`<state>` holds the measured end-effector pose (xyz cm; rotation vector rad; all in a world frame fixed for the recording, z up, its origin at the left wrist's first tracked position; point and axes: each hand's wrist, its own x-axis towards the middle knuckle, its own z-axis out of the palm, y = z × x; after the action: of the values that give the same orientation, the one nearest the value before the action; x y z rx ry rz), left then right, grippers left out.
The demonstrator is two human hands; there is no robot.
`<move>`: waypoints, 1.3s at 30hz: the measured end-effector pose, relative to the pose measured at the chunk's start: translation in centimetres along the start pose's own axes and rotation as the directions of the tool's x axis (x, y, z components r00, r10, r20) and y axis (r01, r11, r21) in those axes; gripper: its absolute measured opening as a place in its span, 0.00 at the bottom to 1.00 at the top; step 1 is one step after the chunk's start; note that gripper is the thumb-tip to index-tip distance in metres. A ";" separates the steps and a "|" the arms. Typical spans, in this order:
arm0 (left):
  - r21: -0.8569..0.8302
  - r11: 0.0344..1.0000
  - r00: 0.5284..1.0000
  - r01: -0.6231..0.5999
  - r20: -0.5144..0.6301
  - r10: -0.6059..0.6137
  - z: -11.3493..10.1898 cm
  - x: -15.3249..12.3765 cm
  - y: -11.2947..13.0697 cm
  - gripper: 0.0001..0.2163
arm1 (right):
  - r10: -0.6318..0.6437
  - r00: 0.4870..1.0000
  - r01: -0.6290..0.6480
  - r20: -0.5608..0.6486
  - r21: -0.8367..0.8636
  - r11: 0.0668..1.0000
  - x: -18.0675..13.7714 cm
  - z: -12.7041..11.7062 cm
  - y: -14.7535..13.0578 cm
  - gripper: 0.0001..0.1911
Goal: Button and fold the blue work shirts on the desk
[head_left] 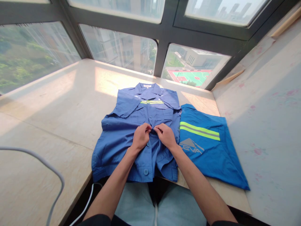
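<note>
A blue work shirt (122,131) with a yellow-green reflective stripe lies front up on the pale wooden table (58,106), collar pointing away from me. My left hand (140,137) and my right hand (166,135) meet at the shirt's button placket about mid-chest. Both hands pinch the fabric edges there, fingers closed, close to a button. Two more buttons show lower down on the placket.
A second, brighter blue garment (211,150) with a reflective stripe and a grey logo lies folded to the right of the shirt. A grey cable (47,166) curves over the table's left front. Windows (122,50) run along the far edge; a wall (270,110) rises at the right.
</note>
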<state>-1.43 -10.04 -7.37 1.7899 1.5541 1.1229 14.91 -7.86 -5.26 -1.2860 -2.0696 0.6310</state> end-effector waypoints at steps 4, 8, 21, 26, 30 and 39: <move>-0.002 1.000 1.000 0.006 0.017 -0.006 -0.1 0.0 0.0 0.07 | 0.009 1.000 -0.010 -0.011 -0.025 1.000 0.1 0.1 0.1 0.10; -0.009 1.000 1.000 -0.001 0.025 0.001 -0.2 0.0 -0.1 0.07 | 0.068 0.998 -0.069 -0.016 -0.042 0.997 0.3 0.2 -0.1 0.09; -0.127 0.991 0.974 0.039 -0.215 -0.066 -0.5 -0.5 0.8 0.04 | 0.330 0.919 -0.243 -0.218 0.346 0.906 0.7 0.1 0.4 0.10; -0.135 0.989 0.964 0.068 -0.247 -0.100 -0.9 -0.5 0.8 0.09 | 0.532 0.775 -0.226 -0.340 0.638 0.737 1.0 -0.6 1.9 0.09; -0.021 0.995 0.977 0.101 -0.187 -0.103 -1.0 -0.5 1.0 0.10 | 0.637 0.688 -0.111 -0.349 0.816 0.567 1.3 -0.8 2.4 0.09; 0.407 0.901 0.981 0.149 -0.173 -0.084 -0.2 -0.5 1.4 0.13 | 0.532 0.839 -0.143 -0.113 0.897 0.417 0.8 -1.1 1.6 0.10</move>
<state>-0.90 -10.87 -6.26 1.8752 2.0950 0.9350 16.37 -6.36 -5.37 -1.0508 -0.8396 1.2865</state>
